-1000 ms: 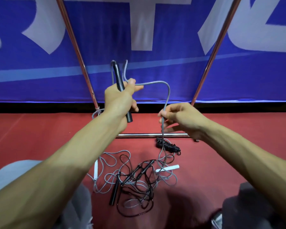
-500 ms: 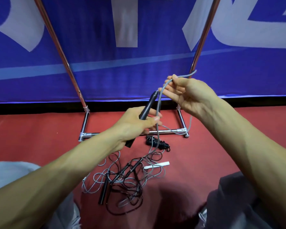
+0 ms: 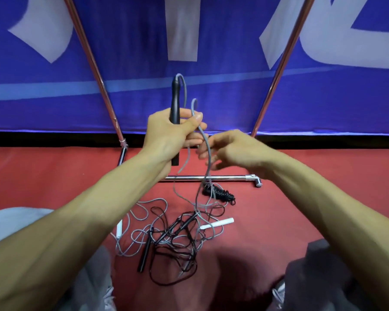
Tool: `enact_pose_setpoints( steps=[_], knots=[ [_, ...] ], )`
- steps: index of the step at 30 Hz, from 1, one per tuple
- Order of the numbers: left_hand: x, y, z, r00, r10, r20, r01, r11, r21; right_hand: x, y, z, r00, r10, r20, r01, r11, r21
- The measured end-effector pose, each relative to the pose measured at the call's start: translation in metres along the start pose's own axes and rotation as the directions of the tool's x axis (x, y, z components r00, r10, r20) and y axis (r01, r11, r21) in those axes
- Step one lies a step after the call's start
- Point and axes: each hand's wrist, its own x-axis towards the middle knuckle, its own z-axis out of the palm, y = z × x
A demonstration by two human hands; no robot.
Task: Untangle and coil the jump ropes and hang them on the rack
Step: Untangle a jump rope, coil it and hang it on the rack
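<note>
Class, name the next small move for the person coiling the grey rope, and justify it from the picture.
Probably: the right hand draws up more grey cord and lays another loop under the thumb of the left hand. That hand grips the black handle with one loop already pinned, while the cord hangs down into the tangle below.
</note>
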Motion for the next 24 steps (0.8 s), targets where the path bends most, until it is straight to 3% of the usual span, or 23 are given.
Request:
enact_pose_setpoints(
  steps=[6, 10, 12, 14, 17, 21, 24],
  knots=[
    [0.005, 0.017, -0.014, 0.999, -0.006, -0.053, -0.005, 0.982, -0.191, 0.009, 0.036, 0.033, 0.978, 0.054, 0.200, 0.042, 0.892, -0.449],
    [0.008, 0.022, -0.021, 0.998, 0.016, -0.066, -0.031, 0.970, -0.240, 0.013, 0.046, 0.035, 0.986, -0.030, 0.163, 0.134, 0.719, -0.682],
    [0.009, 0.022, -0.023, 0.998, 0.022, -0.067, -0.037, 0.972, -0.233, 0.013, 0.044, 0.031, 0.991, -0.066, 0.118, 0.129, 0.706, -0.696],
    [0.010, 0.021, -0.024, 0.997, 0.016, -0.079, -0.033, 0.974, -0.223, 0.013, 0.041, 0.028, 0.996, -0.080, 0.042, 0.090, 0.821, -0.564],
    [0.012, 0.015, -0.024, 0.996, -0.038, -0.085, 0.023, 0.985, -0.170, 0.008, 0.029, 0.022, 0.995, -0.051, -0.086, 0.037, 0.987, -0.154],
    [0.009, 0.000, -0.015, 0.994, -0.102, 0.033, 0.100, 0.993, 0.064, 0.001, 0.004, 0.002, 0.967, -0.097, -0.234, 0.125, 0.986, 0.108],
    [0.003, -0.012, -0.006, 0.972, -0.165, 0.165, 0.119, 0.959, 0.257, -0.003, -0.006, -0.012, 0.934, -0.112, -0.339, 0.175, 0.971, 0.161]
  ],
)
